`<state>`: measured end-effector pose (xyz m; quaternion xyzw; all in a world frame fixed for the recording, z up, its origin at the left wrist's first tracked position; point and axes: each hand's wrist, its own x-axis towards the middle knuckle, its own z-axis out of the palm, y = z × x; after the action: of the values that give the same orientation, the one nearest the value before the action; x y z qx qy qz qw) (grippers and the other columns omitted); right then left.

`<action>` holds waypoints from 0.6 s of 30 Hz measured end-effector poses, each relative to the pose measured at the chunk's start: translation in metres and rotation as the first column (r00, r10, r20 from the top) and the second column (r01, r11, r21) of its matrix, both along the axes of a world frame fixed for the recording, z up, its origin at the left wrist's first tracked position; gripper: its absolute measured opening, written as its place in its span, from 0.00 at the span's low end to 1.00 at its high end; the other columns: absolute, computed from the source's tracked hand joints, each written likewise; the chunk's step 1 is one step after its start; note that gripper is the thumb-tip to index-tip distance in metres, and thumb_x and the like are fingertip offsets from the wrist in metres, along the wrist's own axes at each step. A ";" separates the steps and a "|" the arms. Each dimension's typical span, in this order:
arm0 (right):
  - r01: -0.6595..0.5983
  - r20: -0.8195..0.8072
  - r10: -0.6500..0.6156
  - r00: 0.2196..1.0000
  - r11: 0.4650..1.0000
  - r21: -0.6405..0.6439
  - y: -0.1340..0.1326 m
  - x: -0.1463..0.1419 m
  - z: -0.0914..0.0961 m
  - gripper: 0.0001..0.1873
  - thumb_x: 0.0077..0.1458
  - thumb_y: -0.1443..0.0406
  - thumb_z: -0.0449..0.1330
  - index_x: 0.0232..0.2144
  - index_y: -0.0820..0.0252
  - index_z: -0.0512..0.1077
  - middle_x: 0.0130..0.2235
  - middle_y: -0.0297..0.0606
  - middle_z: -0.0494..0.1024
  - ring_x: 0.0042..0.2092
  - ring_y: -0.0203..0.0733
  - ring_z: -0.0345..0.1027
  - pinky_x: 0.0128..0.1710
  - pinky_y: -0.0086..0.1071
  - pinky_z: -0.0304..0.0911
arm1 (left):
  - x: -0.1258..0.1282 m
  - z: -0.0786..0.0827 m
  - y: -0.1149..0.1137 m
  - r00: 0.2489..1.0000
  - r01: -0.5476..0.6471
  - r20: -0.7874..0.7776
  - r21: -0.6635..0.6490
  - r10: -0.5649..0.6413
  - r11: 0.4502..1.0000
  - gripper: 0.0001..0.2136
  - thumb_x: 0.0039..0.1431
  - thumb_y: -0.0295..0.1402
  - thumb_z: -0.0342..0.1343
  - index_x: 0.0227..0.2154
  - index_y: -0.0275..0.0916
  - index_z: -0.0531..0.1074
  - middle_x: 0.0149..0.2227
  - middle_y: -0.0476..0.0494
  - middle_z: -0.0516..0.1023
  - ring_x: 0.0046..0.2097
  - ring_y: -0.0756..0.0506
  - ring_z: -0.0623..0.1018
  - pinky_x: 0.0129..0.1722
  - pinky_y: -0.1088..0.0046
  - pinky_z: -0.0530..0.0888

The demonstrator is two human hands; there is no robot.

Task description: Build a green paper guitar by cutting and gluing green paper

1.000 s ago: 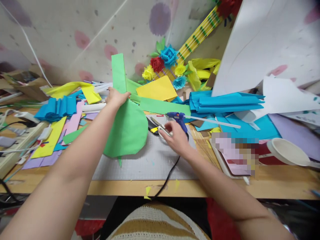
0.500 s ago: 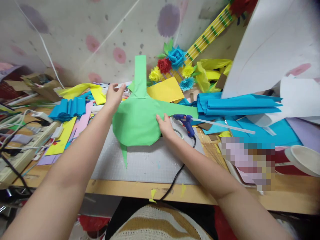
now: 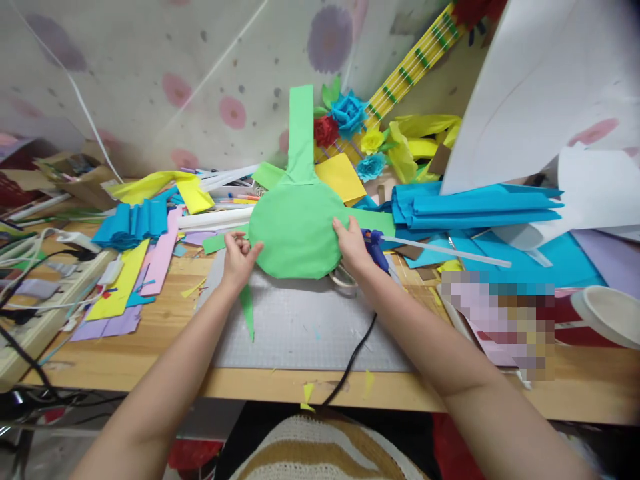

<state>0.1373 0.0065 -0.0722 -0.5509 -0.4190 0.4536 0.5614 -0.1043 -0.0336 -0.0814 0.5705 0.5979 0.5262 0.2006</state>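
A round green paper cutout (image 3: pixel 295 227) with a long neck pointing away from me lies over the far edge of the grey cutting mat (image 3: pixel 310 327). My left hand (image 3: pixel 239 257) pinches its lower left edge with curled fingers. My right hand (image 3: pixel 353 245) grips the cutout's right edge, thumb on top. A narrow green paper sliver (image 3: pixel 247 312) lies on the mat below my left hand. A blue glue gun (image 3: pixel 374 243) lies just right of my right hand, its black cord (image 3: pixel 350 363) running off the desk's front edge.
Folded blue paper (image 3: pixel 470 207), yellow and purple sheets, paper flowers (image 3: pixel 350 127) and white rolled paper (image 3: pixel 215 219) crowd the back. A power strip with cables (image 3: pixel 45 267) sits at the left. A white bowl (image 3: pixel 607 317) and large white sheets (image 3: pixel 550 87) are on the right.
The green cutout has shifted right and away, its neck now leaning on the wall. My left hand came down from its upper left to its lower left edge. My right hand stays on its right edge.
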 end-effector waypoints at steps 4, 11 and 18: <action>-0.025 -0.013 0.026 1.000 0.999 0.042 0.007 0.000 0.001 0.28 0.53 0.56 0.54 0.54 0.59 0.57 0.58 0.46 0.65 0.56 0.43 0.62 0.57 0.40 0.57 | 0.003 0.002 -0.016 0.909 0.086 -0.407 -0.030 -0.091 0.996 0.46 0.27 0.49 0.69 0.52 0.44 0.55 0.38 0.46 0.65 0.37 0.44 0.70 0.36 0.67 0.68; -0.047 0.035 0.045 0.998 0.997 0.055 0.011 -0.005 0.005 0.19 0.54 0.59 0.53 0.48 0.56 0.60 0.53 0.42 0.70 0.52 0.41 0.65 0.54 0.40 0.60 | -0.005 -0.005 -0.012 0.806 0.226 -0.535 -0.117 -0.253 0.967 0.35 0.37 0.43 0.68 0.48 0.43 0.58 0.38 0.45 0.66 0.39 0.43 0.71 0.38 0.65 0.69; -0.015 0.009 0.015 1.000 0.998 0.064 0.010 -0.001 0.016 0.16 0.53 0.59 0.54 0.44 0.58 0.61 0.51 0.45 0.71 0.51 0.42 0.67 0.52 0.38 0.62 | -0.018 -0.007 -0.008 0.843 0.275 -0.462 -0.066 -0.274 0.959 0.23 0.48 0.31 0.59 0.47 0.41 0.59 0.30 0.52 0.61 0.30 0.49 0.66 0.33 0.70 0.67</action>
<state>0.1361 0.0168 -0.0563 -0.5314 -0.4400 0.4417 0.5735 -0.1219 -0.0418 -0.0881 0.7601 0.5399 0.3399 0.1232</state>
